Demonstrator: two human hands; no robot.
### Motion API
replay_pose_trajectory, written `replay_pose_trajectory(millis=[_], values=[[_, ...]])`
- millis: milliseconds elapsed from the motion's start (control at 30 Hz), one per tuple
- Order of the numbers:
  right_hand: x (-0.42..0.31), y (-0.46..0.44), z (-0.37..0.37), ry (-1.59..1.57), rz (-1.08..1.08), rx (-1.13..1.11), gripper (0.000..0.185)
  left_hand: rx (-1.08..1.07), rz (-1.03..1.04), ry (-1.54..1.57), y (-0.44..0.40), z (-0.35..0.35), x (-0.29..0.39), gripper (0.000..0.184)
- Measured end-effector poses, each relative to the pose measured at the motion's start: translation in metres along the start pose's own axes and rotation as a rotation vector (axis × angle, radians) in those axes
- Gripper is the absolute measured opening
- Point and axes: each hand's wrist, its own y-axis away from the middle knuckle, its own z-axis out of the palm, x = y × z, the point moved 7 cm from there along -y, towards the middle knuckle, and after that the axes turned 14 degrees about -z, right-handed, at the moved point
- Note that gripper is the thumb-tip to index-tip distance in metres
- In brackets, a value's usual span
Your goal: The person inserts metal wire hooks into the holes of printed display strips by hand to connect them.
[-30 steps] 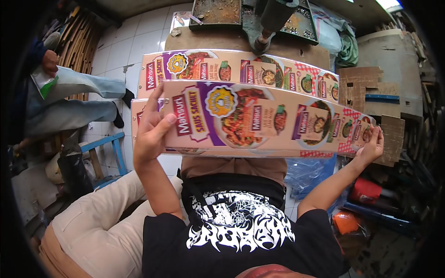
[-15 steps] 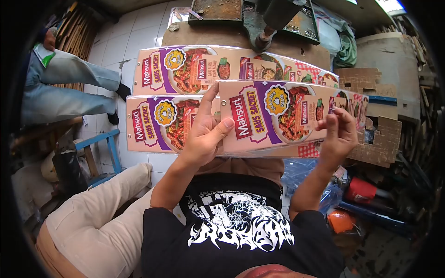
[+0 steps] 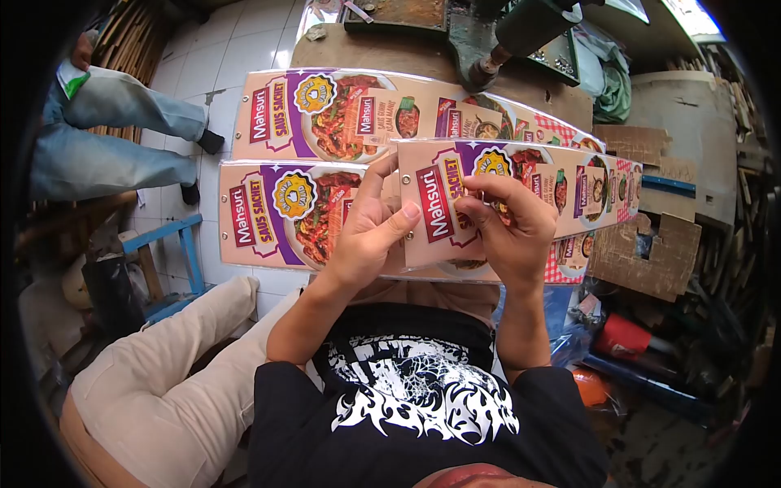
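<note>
My left hand (image 3: 370, 232) grips the left edge of a long printed advertising panel (image 3: 431, 248), thumb on its face. The panel reads "Mahsuri Saus Sachet" and has a clear rim and small metal eyelets along the left edge. Over its printed face is my right hand (image 3: 517, 224), thumb and forefinger pinched together; what they hold, if anything, is too small to make out. Two matching panels lie behind and below: one farther back (image 3: 281, 142) and one nearer (image 3: 268, 252), partly covered by the held panel and my left hand.
A metal press-like tool (image 3: 480, 73) stands on the wooden bench (image 3: 366, 58), beside a tray of small metal pieces (image 3: 561, 65). Cut cardboard (image 3: 651, 260) lies at right. Another person's legs (image 3: 122, 122) are at left, near a blue frame (image 3: 191, 256).
My right hand has moved left, from the right part of the held panel to near its left end, fingers still pinched. My left hand keeps its grip. The view has shifted slightly.
</note>
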Motion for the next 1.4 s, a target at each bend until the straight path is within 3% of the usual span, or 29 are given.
replay_pose_trajectory(millis=[267, 333, 800, 1400], values=[[0.000, -0.006, 0.008, 0.128, -0.018, -0.022, 0.016, 0.017, -0.003, -0.037, 0.000, -0.002, -0.002, 0.061], [0.013, 0.002, 0.006, -0.018, 0.083, 0.103, 0.016, 0.051, 0.015, -0.060, -0.001, -0.003, -0.001, 0.059], [0.027, 0.020, 0.016, -0.140, 0.082, 0.077, 0.022, 0.127, 0.067, 0.088, -0.004, -0.007, 0.000, 0.038], [0.019, 0.018, 0.012, -0.037, 0.039, 0.094, 0.019, 0.319, 0.235, -0.201, -0.003, -0.007, 0.003, 0.027]])
